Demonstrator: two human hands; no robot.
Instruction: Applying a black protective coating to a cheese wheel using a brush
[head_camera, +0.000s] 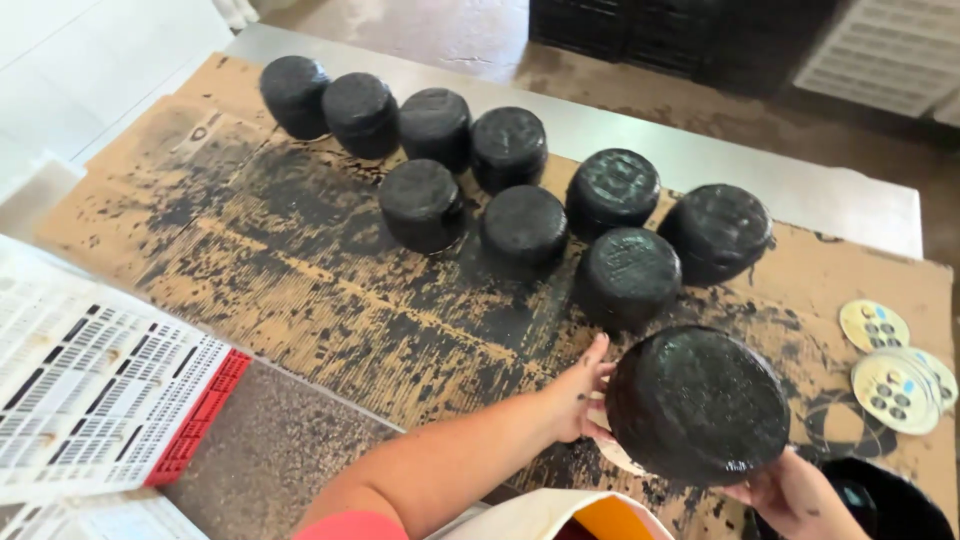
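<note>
Two hands on one black wax-coated cheese wheel (697, 405), tilted up on edge over the stained cardboard sheet (300, 270). Left hand (580, 395) open, fingers spread and pressed flat against the wheel's left side. Right hand (790, 495) underneath at the lower right, fingers curled around the rim from below; exact grip partly hidden by the wheel. Wheel near the front edge of the cardboard, well toward its right end, just beside a small pale disc (620, 455) peeking out under it.

Nine more black wheels (525, 222) resting flat farther back, in two loose rows running diagonally from upper left to right, several touching. Round paper labels (895, 385) stacked at the right edge of the cardboard, one more label (873, 325) just behind them. White slatted crate with red rim (110, 390) at left. Dark round tub (885, 500) at bottom right, just beside the right hand.
</note>
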